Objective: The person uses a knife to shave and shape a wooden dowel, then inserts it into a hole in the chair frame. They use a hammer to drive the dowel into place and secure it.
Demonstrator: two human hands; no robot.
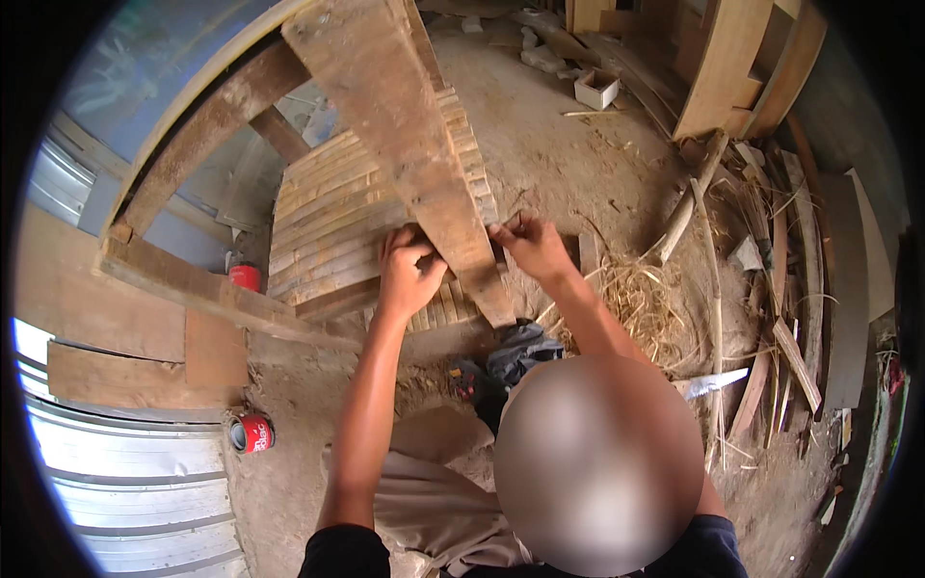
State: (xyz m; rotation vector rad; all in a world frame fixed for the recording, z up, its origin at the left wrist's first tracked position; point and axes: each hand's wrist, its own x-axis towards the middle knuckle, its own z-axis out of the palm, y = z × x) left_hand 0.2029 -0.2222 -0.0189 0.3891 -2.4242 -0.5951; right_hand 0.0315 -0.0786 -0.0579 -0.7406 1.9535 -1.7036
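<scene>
A long worn wooden plank [385,116] slopes down toward me between my two hands, part of a wooden frame [193,279]. My left hand [412,273] is at its left edge, fingers curled and closed; what they grip is hidden. Right of the plank, my right hand [533,249] is closed in a pinch near its edge. Any small thing in those fingertips is too small to name. Behind and below the plank lies a panel of bamboo slats [337,217], partly covered by the plank and my left hand.
A handsaw [715,382] lies right of me, beside a heap of pale shavings [644,308] and wood scraps [795,366]. Red cans [254,433] stand at left near corrugated metal [135,482]. A small box [597,89] sits farther back. A blurred round patch hides the lower middle.
</scene>
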